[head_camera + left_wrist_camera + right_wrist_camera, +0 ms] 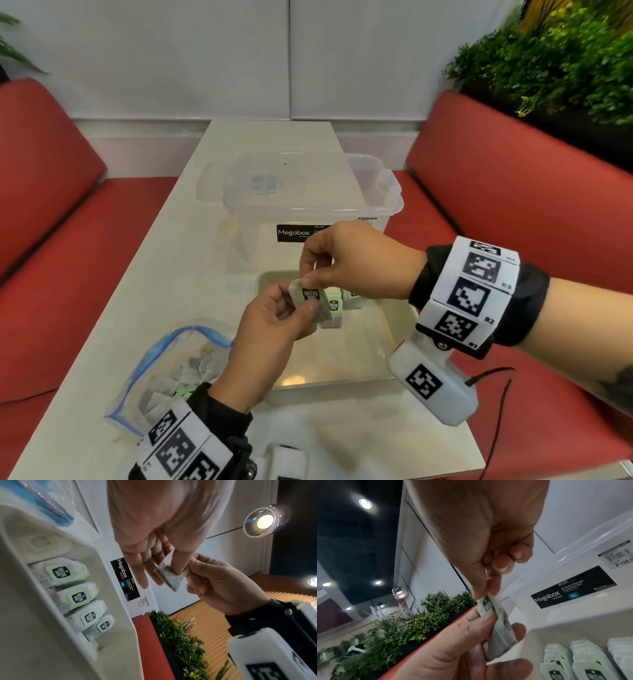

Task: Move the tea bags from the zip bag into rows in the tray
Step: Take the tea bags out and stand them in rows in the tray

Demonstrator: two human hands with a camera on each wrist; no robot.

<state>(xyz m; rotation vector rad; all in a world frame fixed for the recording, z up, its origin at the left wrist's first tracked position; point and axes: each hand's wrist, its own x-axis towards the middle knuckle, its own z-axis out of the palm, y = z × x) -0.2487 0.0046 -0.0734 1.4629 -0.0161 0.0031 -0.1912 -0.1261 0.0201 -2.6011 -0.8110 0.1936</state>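
1. Nearest you, your left hand [270, 337] is raised over the near edge of the tray [394, 329]. Its thumb and fingers are curled round the lower part of a tea bag [310, 296].
2. To its left the zip bag [164, 370] lies on the table [164, 260] with its blue-edged mouth gaping and more tea bags inside.
3. Your right hand [356, 260] comes in from the right and pinches the top of the same tea bag between thumb and forefinger, so both hands hold it above the tray.
4. Beneath your hands, a row of tea bags [75, 596] stands along the far wall of the tray, green tags showing; four are plain in the left wrist view.
5. Just beyond the tray stands a clear storage box [308, 198] with a black label.
6. Red benches [513, 192] flank the table, and green plants [555, 65] rise behind the right one.
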